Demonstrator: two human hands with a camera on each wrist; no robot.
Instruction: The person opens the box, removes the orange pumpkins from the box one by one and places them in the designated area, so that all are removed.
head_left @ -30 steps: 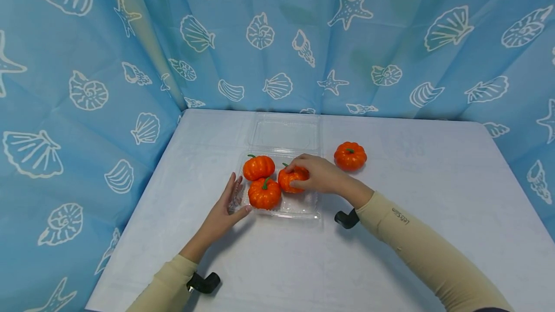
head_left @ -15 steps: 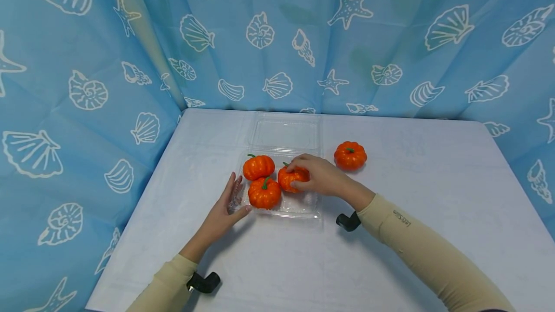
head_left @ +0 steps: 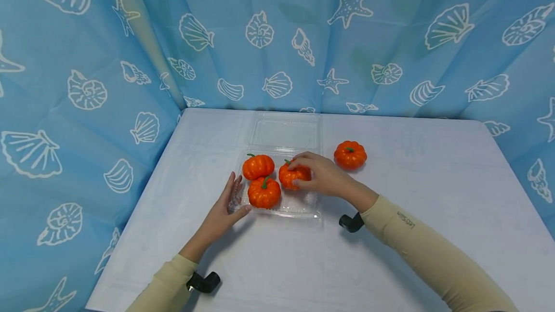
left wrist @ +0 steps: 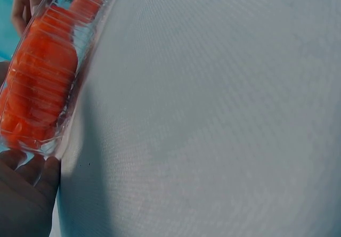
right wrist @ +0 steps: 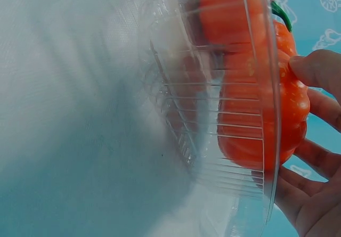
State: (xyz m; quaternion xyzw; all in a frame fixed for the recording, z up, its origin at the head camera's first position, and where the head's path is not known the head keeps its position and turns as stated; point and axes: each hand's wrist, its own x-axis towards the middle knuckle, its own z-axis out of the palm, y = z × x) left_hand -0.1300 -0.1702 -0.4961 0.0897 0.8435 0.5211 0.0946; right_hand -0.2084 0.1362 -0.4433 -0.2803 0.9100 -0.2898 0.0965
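- Toward the far middle of the tabletop [head_left: 412,235], from the head camera, a clear clamshell tray [head_left: 299,206] lies with its lid [head_left: 284,133] folded flat toward the far edge. The right hand [head_left: 323,176] has its fingers curled round one pumpkin [head_left: 291,176] sitting in the tray's far-right part, clamped on it. Two more pumpkins, a rear one [head_left: 257,166] and a front one [head_left: 263,192], fill the tray's left side, and the three crowd each other.
- The left hand [head_left: 223,211] lies flat with straight fingers along the tray's left wall, thumb at the near-left corner, gripping nothing.
- A fourth pumpkin [head_left: 350,154] sits on the tabletop just right of the tray, apart from both hands.
- Risk, as I judge it: the tray is thin and light, so a sideways push from the held pumpkin could skid it or knock its neighbours out of place; the steadying left hand is what guards against that.
- From the left wrist camera, the palm [left wrist: 24,194] touches the tray's ribbed wall [left wrist: 69,114], with orange showing through.
- From the right wrist camera, fingers [right wrist: 319,69] wrap the held pumpkin [right wrist: 290,109] behind the clear wall [right wrist: 213,141]; a loose grip on its smooth skin could let it roll.
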